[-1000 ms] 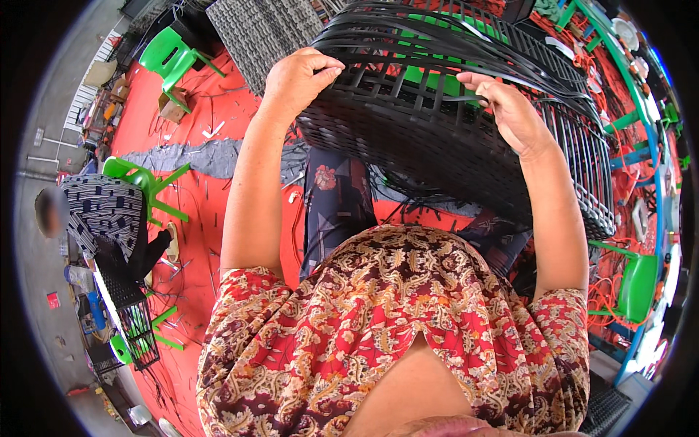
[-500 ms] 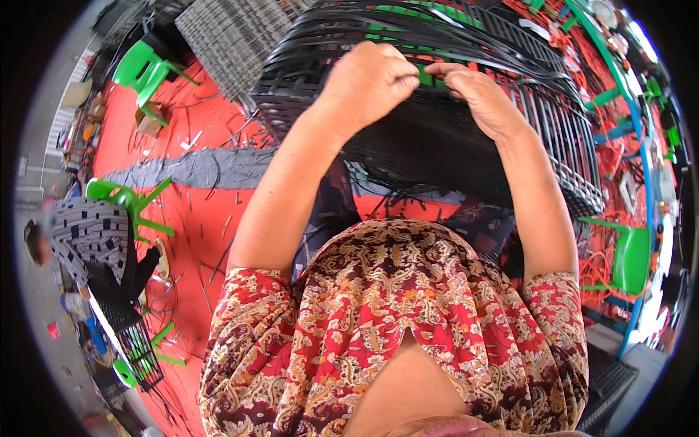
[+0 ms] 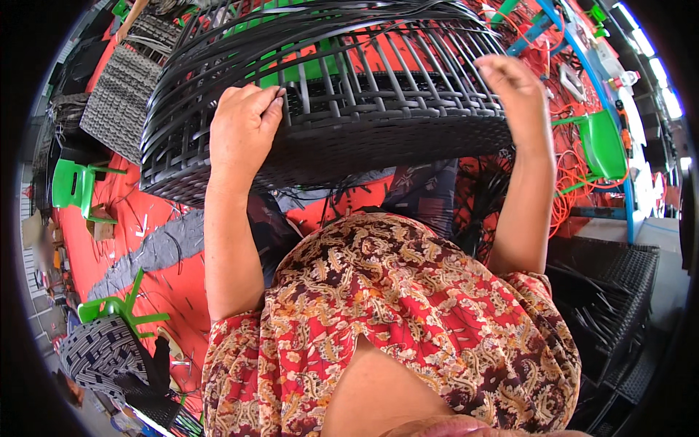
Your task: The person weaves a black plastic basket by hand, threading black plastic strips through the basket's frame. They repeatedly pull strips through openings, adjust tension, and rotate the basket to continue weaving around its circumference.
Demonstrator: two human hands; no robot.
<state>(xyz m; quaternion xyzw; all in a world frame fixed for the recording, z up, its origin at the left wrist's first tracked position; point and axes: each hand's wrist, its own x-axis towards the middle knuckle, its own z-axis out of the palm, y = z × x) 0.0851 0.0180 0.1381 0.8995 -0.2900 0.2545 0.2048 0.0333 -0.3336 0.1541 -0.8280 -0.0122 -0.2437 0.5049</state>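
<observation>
A black woven furniture piece point(image 3: 386, 135), made of flat plastic strips on a barred frame, lies across the space in front of me. Its near face is densely woven, while bars and loose strips show on top. My left hand point(image 3: 244, 131) is at its upper near edge, left of the middle, with thumb and fingers pinched together; whatever sits between them is hidden. Loose black strips point(image 3: 291, 47) arch over the top behind that hand. At the piece's right end is my raised right hand point(image 3: 515, 91), fingers bent and blurred, so their grip is unclear.
Green plastic chairs point(image 3: 604, 146) stand on the right and left. Another grey woven piece point(image 3: 120, 102) lies at the far left. A dark woven item point(image 3: 608, 291) is at my right. Orange cords point(image 3: 564, 197) and strip scraps litter the red floor point(image 3: 182, 284). Someone in patterned clothing point(image 3: 105, 357) sits lower left.
My view has turned rightward, and the woven piece appears tilted differently, showing its bars. My hands, close together before, are now far apart, left and right.
</observation>
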